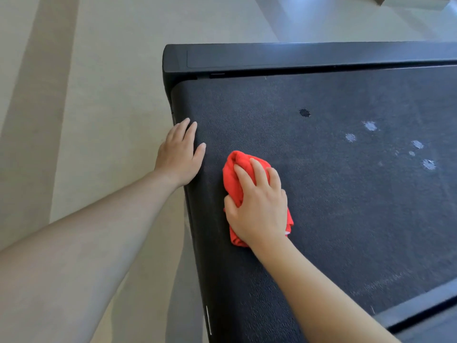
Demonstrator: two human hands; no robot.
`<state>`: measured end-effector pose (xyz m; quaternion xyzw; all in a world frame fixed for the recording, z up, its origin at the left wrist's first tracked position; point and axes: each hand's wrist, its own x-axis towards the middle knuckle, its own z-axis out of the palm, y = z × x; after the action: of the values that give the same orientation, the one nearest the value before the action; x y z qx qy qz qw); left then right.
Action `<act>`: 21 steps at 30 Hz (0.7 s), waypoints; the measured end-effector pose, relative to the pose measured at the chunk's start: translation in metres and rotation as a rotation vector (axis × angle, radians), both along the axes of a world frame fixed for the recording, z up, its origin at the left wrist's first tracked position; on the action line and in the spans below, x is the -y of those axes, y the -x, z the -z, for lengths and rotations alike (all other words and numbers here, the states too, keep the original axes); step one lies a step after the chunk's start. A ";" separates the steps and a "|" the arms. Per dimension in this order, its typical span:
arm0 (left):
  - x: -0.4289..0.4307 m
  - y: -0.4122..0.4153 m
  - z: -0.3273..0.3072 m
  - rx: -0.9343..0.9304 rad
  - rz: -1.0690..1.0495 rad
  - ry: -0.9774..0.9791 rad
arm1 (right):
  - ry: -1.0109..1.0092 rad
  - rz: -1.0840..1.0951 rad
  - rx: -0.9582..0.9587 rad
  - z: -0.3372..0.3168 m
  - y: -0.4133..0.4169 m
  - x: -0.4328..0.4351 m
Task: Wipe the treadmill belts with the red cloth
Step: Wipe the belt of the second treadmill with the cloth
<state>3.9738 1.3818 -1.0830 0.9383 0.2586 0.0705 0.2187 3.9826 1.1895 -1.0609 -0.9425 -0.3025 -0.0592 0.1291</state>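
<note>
While the left hand [179, 154] lies flat on the belt's [321, 206] edge, the right hand [258, 206] grips the bunched cloth [233, 177] near that side; pale spots [370, 125] farther right look unwiped, so much remains.

Just bare arms here, lol. The left forearm [86, 243], off the left side of the dark textured treadmill belt [346, 206], fills a big chunk of the view; the right forearm [321, 293], over that belt, looks slimmer. Both are bare from wrist to frame edge. The left hand [178, 157] and right hand [257, 206] are bare too, with short, rounded, slightly glossy fingernails [202, 145].
</note>
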 end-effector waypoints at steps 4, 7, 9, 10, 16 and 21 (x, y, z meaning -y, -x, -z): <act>-0.010 -0.015 0.000 0.028 -0.036 0.043 | -0.002 -0.013 -0.071 -0.001 -0.041 -0.036; -0.014 -0.027 0.003 0.057 -0.083 0.091 | -0.019 0.002 -0.067 -0.002 -0.073 -0.061; -0.013 -0.032 0.007 0.094 -0.101 0.116 | -0.028 0.003 -0.055 -0.001 -0.092 -0.073; -0.012 -0.034 0.008 0.110 -0.110 0.111 | -0.027 -0.001 -0.054 0.000 -0.101 -0.079; -0.011 -0.037 0.011 0.122 -0.133 0.060 | -0.002 0.003 -0.066 -0.004 -0.142 -0.110; -0.013 -0.033 0.010 0.110 -0.114 0.110 | -0.004 -0.047 -0.057 -0.003 -0.115 -0.092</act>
<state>4.0065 1.3950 -1.0927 0.9033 0.3029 0.1198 0.2793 4.0976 1.2812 -1.0577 -0.9362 -0.3206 -0.0300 0.1408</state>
